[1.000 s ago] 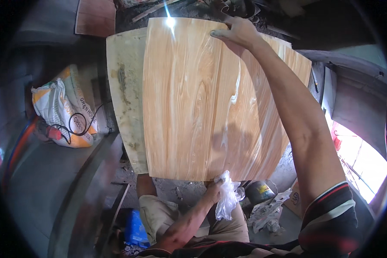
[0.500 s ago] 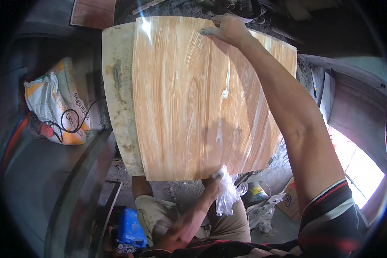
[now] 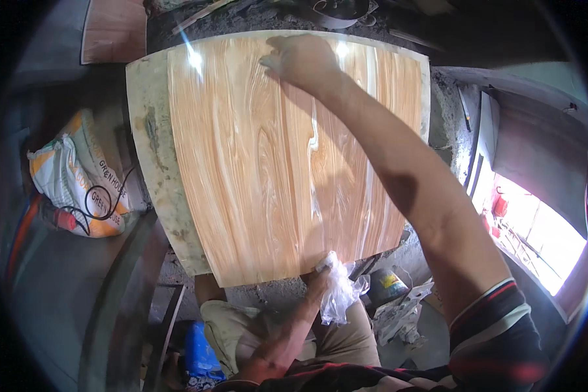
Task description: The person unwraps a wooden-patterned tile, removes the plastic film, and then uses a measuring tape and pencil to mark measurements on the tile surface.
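Rough grey floor and dim walls surround the work on my feed, with daylight flooding through a bright opening (image 3: 542, 228) between three and four o'clock. I have the wood-grain panel (image 3: 235, 163) in the middle of the view, lying over a larger, stained pale board (image 3: 149, 157) whose margin shows widest along the nine o'clock side.

At twelve o'clock my right hand (image 3: 304, 62) is over the panel near its far edge, thumb and forefinger apart; the other fingers are hidden from me, and I cannot tell how firmly it presses. My left hand (image 3: 320, 277) is at six o'clock, by the near edge, with crumpled clear plastic (image 3: 341, 297) hanging from it. That plastic covers its fingers, so I cannot tell whether they are spread or pinching.

Around the panel I pick out white and orange sacks (image 3: 88, 183) at nine o'clock with a black cable (image 3: 89, 209) across them, a blue container (image 3: 201, 353) at seven, a dark tin (image 3: 387, 287) at five and a reddish slab (image 3: 114, 31) at ten.
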Available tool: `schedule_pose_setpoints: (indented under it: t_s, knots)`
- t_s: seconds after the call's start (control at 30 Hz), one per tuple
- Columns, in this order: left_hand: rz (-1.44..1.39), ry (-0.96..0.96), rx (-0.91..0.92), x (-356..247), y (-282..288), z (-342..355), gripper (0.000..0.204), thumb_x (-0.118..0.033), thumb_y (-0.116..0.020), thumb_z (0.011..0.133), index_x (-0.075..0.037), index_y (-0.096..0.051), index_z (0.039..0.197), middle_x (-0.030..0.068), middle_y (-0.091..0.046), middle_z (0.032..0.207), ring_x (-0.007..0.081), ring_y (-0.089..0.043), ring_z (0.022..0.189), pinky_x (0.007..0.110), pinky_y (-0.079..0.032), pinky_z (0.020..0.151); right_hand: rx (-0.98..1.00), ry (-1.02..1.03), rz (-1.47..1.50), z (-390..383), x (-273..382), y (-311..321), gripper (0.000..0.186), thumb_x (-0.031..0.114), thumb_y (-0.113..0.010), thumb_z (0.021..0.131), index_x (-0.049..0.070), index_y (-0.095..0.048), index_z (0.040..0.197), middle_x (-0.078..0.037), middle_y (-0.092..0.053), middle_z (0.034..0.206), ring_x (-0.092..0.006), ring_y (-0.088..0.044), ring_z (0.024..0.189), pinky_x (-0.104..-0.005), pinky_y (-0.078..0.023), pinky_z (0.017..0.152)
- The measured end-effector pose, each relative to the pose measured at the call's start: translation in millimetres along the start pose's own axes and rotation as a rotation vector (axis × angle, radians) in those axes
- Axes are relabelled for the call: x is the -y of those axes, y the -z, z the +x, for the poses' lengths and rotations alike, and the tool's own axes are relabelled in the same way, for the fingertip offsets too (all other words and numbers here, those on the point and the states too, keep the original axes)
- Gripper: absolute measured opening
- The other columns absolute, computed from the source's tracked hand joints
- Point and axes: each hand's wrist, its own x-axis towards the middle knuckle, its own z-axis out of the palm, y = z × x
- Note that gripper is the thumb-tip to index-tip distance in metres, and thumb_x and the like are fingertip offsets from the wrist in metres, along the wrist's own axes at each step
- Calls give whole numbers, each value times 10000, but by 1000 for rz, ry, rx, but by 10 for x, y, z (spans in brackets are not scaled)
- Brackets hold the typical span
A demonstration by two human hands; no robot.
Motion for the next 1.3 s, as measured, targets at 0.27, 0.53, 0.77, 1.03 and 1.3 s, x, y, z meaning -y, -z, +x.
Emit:
schedule_pose_setpoints:
  t_s: [0.27, 0.53, 0.77, 1.03, 1.3]
  knots:
    - [141, -211, 88, 547, 368, 365, 293, -308, -522, 1004, -82, -607, 1169, 37, -624, 1058, 155, -626, 941, 327, -532, 797, -318, -585, 391, -1802, -976, 76, 589, 408, -701, 860, 14, -607, 1288, -224, -598, 1295, -343, -572, 1208, -402, -440, 1039]
    - [-57, 51, -164, 77, -320, 19, 255, -288, -525, 1009, -89, -652, 1106, 9, -652, 982, 164, -644, 894, 326, -533, 769, -297, -1212, 161, -5068, -2296, -668, 477, 338, -711, 846, 1, -648, 1178, -167, -666, 995, -262, -616, 907, -391, -489, 834]
    - [1350, -214, 26, -103, 64, -413, 331, -287, -632, 933, -5, -631, 1108, 136, -678, 1023, 286, -658, 937, 370, -519, 835, -333, -1269, 378, -5281, -1789, -1071, 435, 420, -726, 837, 6, -689, 966, -153, -658, 872, -283, -607, 831, -398, -478, 780]
    - [845, -554, -1074, -3119, -954, -860, 418, -170, -591, 911, 49, -540, 1263, 197, -652, 1076, 280, -648, 975, 384, -512, 885, -247, -1411, 240, -5491, -1904, -889, 495, 496, -719, 853, 14, -649, 939, -98, -644, 837, -244, -616, 796, -398, -491, 745]
    - [1914, -1605, -717, -5796, -1012, -265, 315, -130, -609, 835, 4, -619, 1120, 241, -628, 1109, 422, -590, 1020, 499, -458, 926, -499, -1925, 1198, -5653, -766, -1047, 504, 537, -633, 903, 37, -581, 868, -75, -572, 735, -211, -564, 628, -430, -473, 512]
